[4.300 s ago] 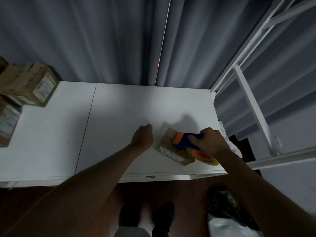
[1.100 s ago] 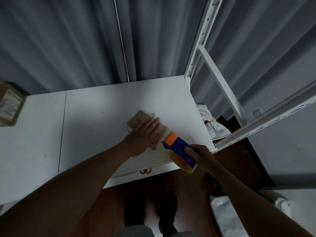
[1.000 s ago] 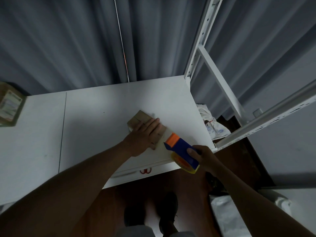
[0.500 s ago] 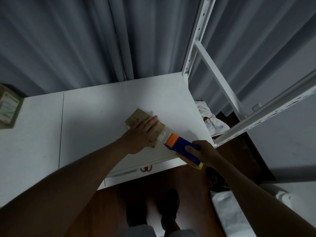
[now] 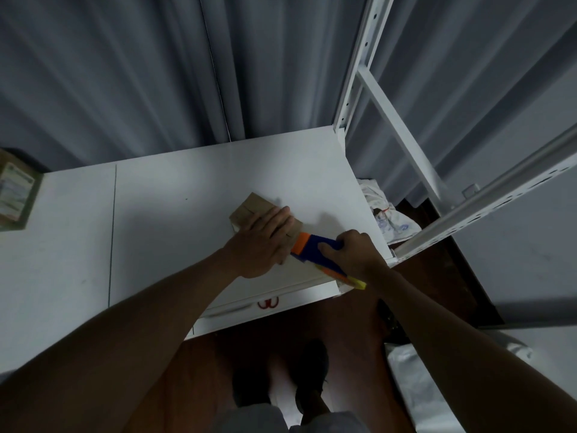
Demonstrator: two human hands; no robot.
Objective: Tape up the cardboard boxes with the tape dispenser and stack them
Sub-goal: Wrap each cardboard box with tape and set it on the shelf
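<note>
A small brown cardboard box point(image 5: 249, 207) lies on the white table point(image 5: 175, 214) near its right front corner. My left hand point(image 5: 262, 242) lies flat on top of the box, fingers straight, pressing it down. My right hand point(image 5: 352, 254) grips the handle of the blue and orange tape dispenser point(image 5: 315, 248), whose orange front end meets the near right edge of the box. The yellow-rimmed tape roll point(image 5: 349, 278) sticks out below my right hand, past the table's front edge.
Another cardboard box point(image 5: 15, 189) with a label stands at the table's far left edge. A white metal rack frame point(image 5: 406, 145) rises right of the table, with a crumpled white bag point(image 5: 387, 214) beneath it. Grey curtains hang behind. My feet point(image 5: 312, 370) stand on dark floor.
My right hand brought the tape dispenser from off the table's front edge up against the box's near right side. My left hand stayed pressed on the box.
</note>
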